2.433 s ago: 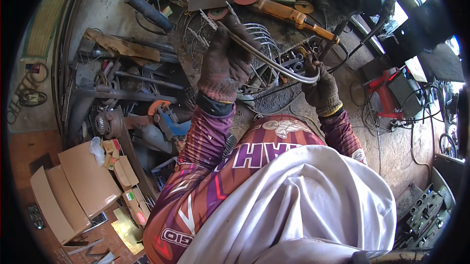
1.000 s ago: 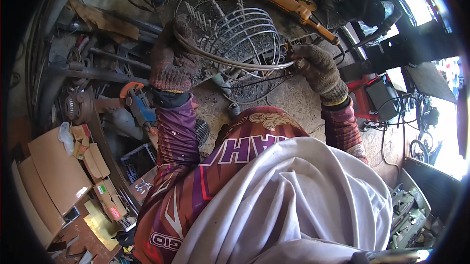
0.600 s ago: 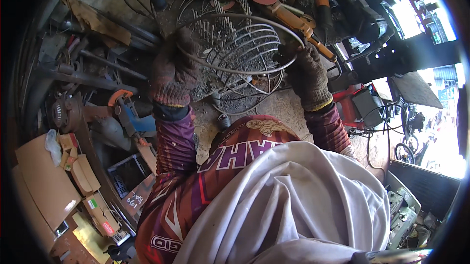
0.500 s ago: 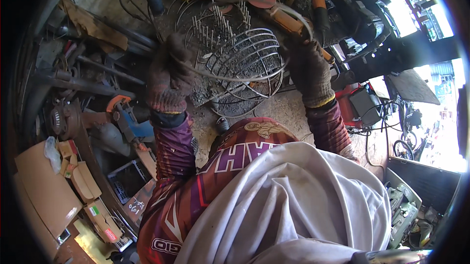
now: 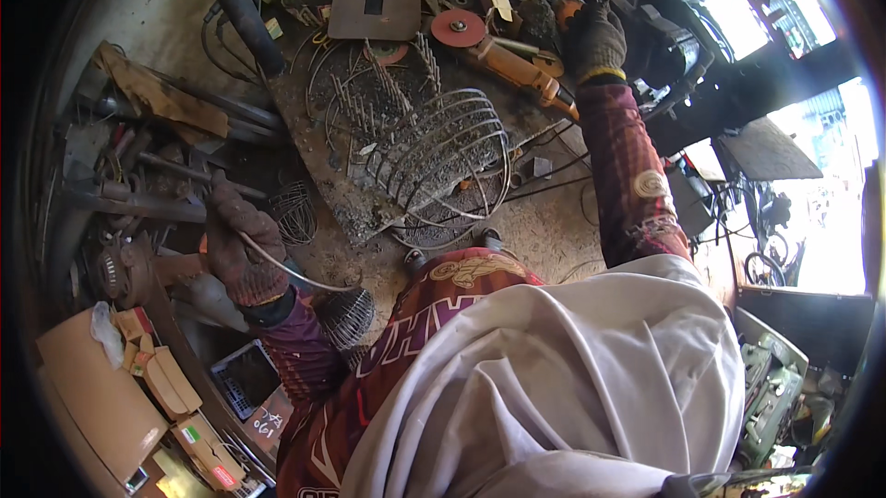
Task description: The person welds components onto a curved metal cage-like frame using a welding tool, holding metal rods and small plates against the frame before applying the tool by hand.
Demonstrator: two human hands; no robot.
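Note:
My left hand (image 5: 242,244), in a dark, dirty knit glove, is low on the left. Its fingers close round a curved metal rod (image 5: 300,278) that bends off to the right; part of it is hidden behind the hand. My right hand (image 5: 595,41), gloved too, reaches to the far right. It is wrapped over the body of an angle grinder (image 5: 566,11), whose disc end shows beyond the fingers. Between my arms, a rounded cage of bent metal rods (image 5: 494,129) rests over the work surface near several short upright pegs (image 5: 392,92).
A second, orange angle grinder (image 5: 517,73) with a red disc lies left of my right hand. Behind the pegs is a flat metal plate (image 5: 374,4) with a slot. Metal pipes (image 5: 148,203) lie at left; a small wire basket (image 5: 295,212) is beside my left hand. Cardboard boxes (image 5: 101,387) fill the lower left.
Both hands held the rod ring over the cage. My right hand has let go and moved far right onto the grinder; my left has carried the rod down and left.

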